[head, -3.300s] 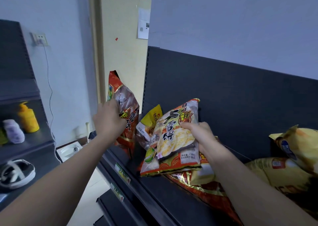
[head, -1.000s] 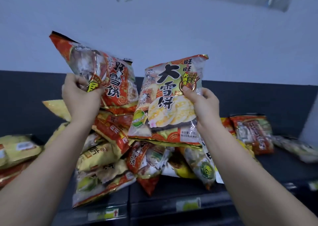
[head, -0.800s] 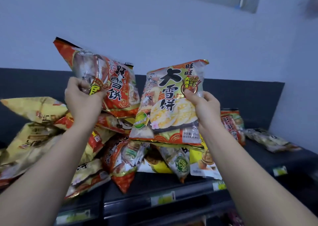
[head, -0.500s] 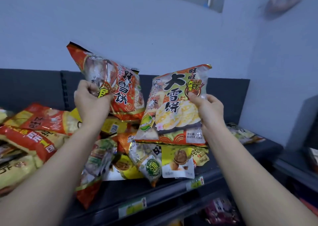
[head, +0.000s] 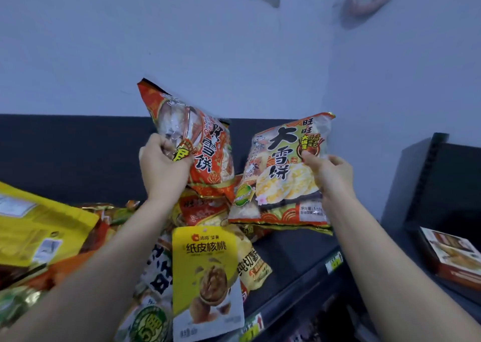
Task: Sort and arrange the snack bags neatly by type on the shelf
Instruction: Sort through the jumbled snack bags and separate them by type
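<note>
My left hand grips a red rice-cracker bag by its left edge, held tilted above the pile. My right hand pinches a second rice-cracker bag, orange and yellow with big black characters, at its right side. Both bags hang side by side over the dark shelf. Below them lies a jumbled heap of snack bags, with a yellow walnut bag in front and a large yellow bag at the left.
The shelf's dark back panel runs behind the pile. To the right of the heap a bare stretch of shelf reaches the corner wall. Another dark shelf unit at the far right holds a flat box. Price tags line the shelf's front edge.
The view has swung right along the shelf to its right end. Both hands keep their bags and have carried them rightward; the right bag now hangs lower, near the bare shelf end.
</note>
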